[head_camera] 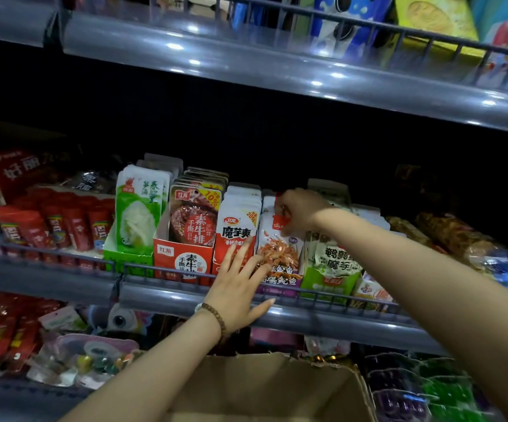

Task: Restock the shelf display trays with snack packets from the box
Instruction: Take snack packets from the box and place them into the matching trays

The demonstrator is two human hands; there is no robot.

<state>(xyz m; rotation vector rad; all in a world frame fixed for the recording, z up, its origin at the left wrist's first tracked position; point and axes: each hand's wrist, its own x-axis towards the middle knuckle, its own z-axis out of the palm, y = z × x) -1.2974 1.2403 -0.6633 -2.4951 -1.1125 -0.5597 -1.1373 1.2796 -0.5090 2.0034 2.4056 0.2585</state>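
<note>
A dim shop aisle, with grey wire-fronted shelves stacked one above another and packed with snacks. Nearest the camera, the cardboard box (pixel 262 388) sits low in view with its flaps up; what is inside it cannot be seen. Above it the left hand (pixel 237 284) reaches over the shelf rail (pixel 161 296), with fingers straight and spread, and the fingertips lie on the front of the display tray (pixel 287 278) and its neighbour. Behind it the squid packets (pixel 277 242) stand upright in that tray, and the right hand (pixel 300 213) is curled over their top edge and grips them there.

To seat the packets well, the flat left hand should brace the tray front so it does not slide or tip toward the rail. The right hand should push the packets down and back, squaring their tops with the konjac packets (pixel 236 229) next door and keeping the printed faces forward.

The right fingertips are hidden behind the packet tops, so I cannot tell how many packets they hold. The back of the shelf is in darkness, and how full the tray is there is unclear. The upper shelf (pixel 277 74) is cut off at the frame's top.
</note>
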